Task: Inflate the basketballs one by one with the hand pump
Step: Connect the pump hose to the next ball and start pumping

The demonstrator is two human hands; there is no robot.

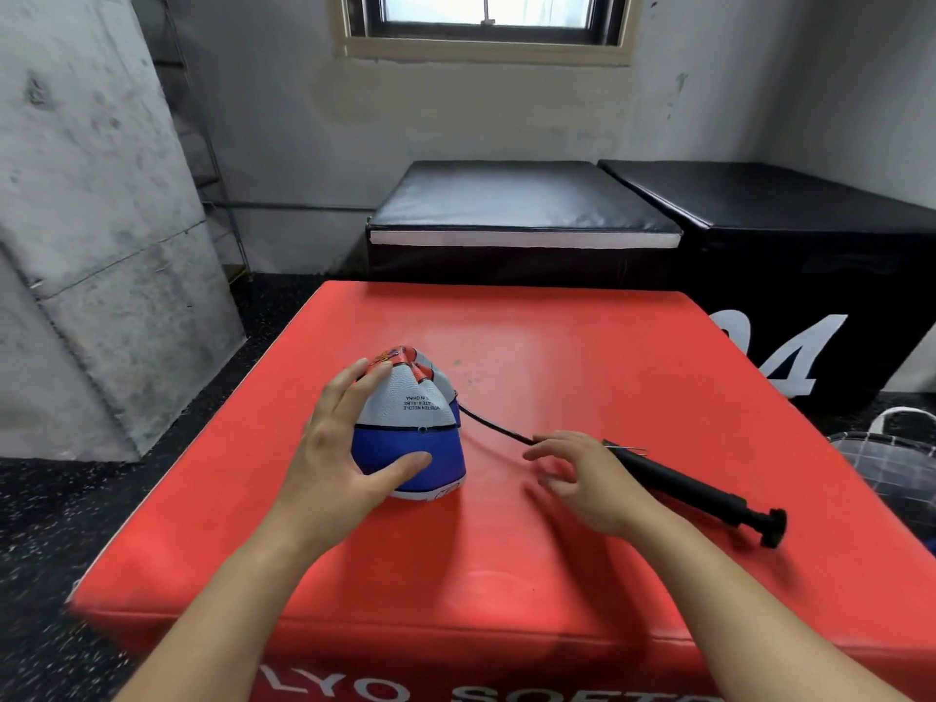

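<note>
A deflated, folded basketball (415, 428), white, blue and red, sits on the red plyo box (582, 367). My left hand (344, 443) holds it from the left, with fingers over the top and thumb on the blue panel. A black hand pump (694, 488) lies to the right on the box, handle toward the right. Its thin black hose (494, 425) runs to the ball's right side. My right hand (582, 473) hovers over the hose and the pump's front end, fingers loosely spread, gripping nothing; it is motion-blurred.
Two black padded boxes (521, 215) stand behind the red box, against the wall. A mesh bag with white handles (891, 448) lies on the floor at the right. A concrete pillar (91, 235) rises at the left. Dark speckled floor surrounds the box.
</note>
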